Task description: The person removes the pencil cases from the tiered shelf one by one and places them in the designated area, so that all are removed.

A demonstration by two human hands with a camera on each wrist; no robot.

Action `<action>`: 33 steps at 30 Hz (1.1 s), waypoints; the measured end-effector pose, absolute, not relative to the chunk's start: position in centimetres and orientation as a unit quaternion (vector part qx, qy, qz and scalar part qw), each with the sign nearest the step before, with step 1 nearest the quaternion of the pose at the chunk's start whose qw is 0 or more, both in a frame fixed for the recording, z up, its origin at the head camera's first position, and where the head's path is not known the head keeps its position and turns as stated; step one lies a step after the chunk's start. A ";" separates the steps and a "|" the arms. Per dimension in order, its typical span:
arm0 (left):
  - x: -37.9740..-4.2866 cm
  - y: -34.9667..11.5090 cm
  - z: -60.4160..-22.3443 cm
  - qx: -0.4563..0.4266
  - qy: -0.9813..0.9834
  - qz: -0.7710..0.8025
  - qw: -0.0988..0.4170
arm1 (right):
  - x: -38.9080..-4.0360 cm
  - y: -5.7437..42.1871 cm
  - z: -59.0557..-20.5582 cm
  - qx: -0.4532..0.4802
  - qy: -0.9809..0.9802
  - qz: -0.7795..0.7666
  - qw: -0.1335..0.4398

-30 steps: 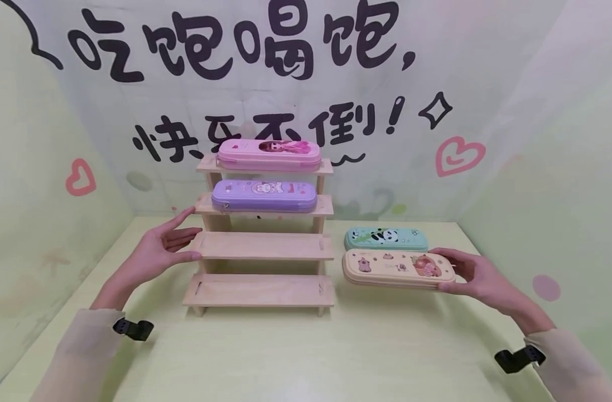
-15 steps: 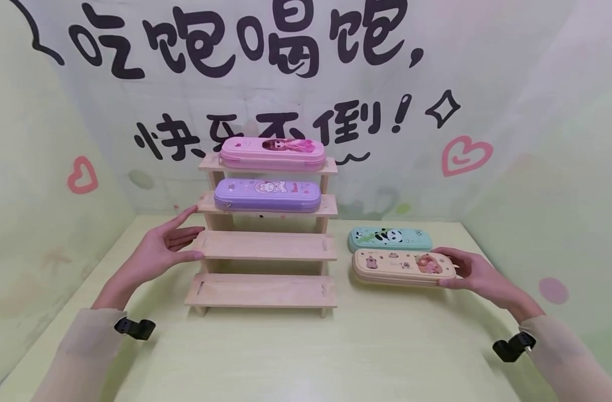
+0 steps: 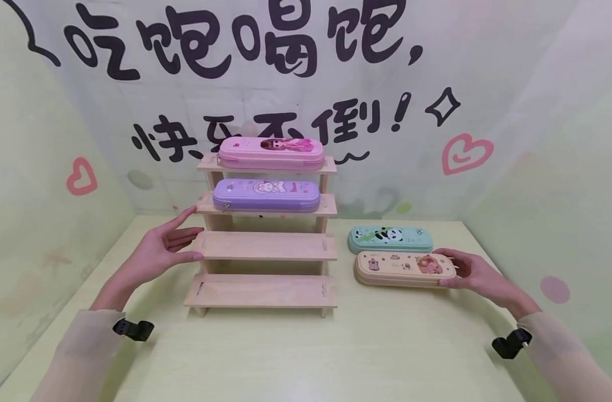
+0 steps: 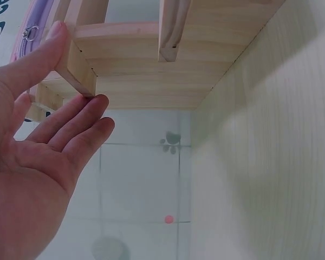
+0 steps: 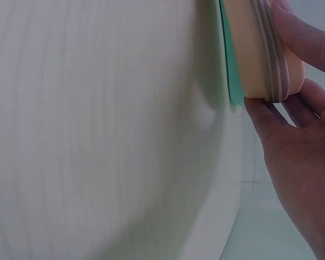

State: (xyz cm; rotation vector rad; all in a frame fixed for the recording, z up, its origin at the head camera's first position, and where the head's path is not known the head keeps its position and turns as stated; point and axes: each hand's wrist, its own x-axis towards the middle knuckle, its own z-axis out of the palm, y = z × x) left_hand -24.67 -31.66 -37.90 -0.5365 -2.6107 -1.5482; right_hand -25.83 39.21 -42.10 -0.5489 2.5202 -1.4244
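Note:
My right hand (image 3: 478, 277) grips the right end of a cream pencil case (image 3: 398, 269) with printed cartoon figures, thumb on the near side and fingers behind. In the right wrist view, the zipper (image 5: 272, 54) runs along the case's side between thumb and fingers. Just behind it lies a mint-green panda pencil case (image 3: 390, 239) on the table. On the other side, my left hand (image 3: 157, 254) has its fingers extended, fingertips right at the left end of a four-step wooden rack (image 3: 263, 245). The left wrist view has thumb and fingers (image 4: 78, 127) at a board's end.
A pink pencil case (image 3: 271, 153) sits on the rack's top step, a purple one (image 3: 266, 195) on the step below. The two lower steps show bare wood. Behind the pale table (image 3: 295, 357) stands a backdrop with large black characters (image 3: 290, 44).
The cream pencil case has shifted slightly right and lower toward the table in my right hand's hold. My left hand stays at the rack's end.

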 end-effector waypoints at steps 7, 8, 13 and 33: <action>-24.7 -31.6 -37.8 -0.175 -0.848 -0.499 0.031 | -26.0 39.5 -42.2 -0.169 0.860 -0.469 0.105; -24.7 -31.6 -37.8 -0.175 -0.848 -0.499 0.031 | -26.0 39.5 -42.2 -0.168 0.862 -0.466 0.105; -24.8 -31.7 -38.0 -0.178 -0.848 -0.498 0.031 | -26.3 39.8 -42.3 -0.173 0.886 -0.422 0.089; -24.6 -31.8 -38.1 -0.173 -0.845 -0.506 0.029 | -27.1 39.0 -42.4 -0.178 0.913 -0.361 0.072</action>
